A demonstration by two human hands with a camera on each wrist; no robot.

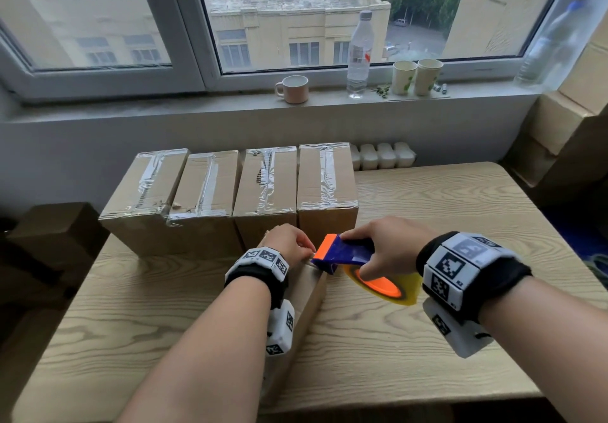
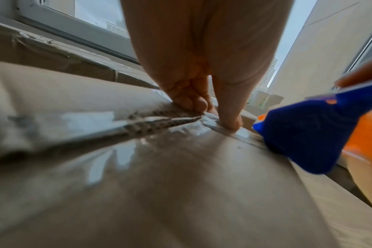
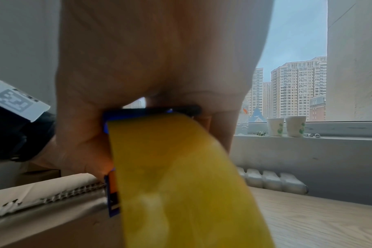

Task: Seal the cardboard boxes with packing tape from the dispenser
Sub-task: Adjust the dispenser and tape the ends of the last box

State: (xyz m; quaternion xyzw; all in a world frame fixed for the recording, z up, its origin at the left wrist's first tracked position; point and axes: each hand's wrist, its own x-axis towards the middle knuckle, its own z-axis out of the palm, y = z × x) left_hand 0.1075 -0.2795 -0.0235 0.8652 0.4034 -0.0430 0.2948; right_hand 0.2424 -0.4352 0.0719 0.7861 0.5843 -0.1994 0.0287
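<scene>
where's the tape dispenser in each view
Head: the tape dispenser is centre frame, gripped by the right hand.
Left wrist: its blue body sits at the right edge.
Right wrist: centre, yellow roll filling the foreground.
Shared landmark: the paper cups on the windowsill.

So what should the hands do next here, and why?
Probably draw the tape dispenser in the right hand back along the near box: the left hand's thumb pins the tape at the far edge, and its flap seam looks open.
</scene>
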